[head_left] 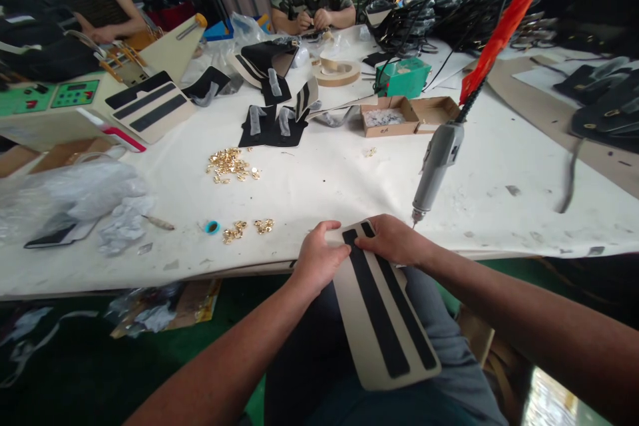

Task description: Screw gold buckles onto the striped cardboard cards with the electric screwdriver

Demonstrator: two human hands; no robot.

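Note:
A cream panel with two black stripes (379,319) rests on my lap, its top end lying on the white table's (324,180) front edge. My left hand (317,258) grips the panel's upper left corner, fingers curled over it. My right hand (394,239) presses on the panel's upper right end, fingers closed on the edge. A grey electric screwdriver (436,170) hangs tip-down just right of my right hand, on a black cable under an orange sleeve (509,20).
Small piles of gold hardware (230,164) (248,228) and a blue ring (212,227) lie on the table. Striped panels (147,106), black pieces (272,126), cardboard boxes (389,116), a tape roll (338,71) and a green box (402,76) sit further back. Two people work at the far side.

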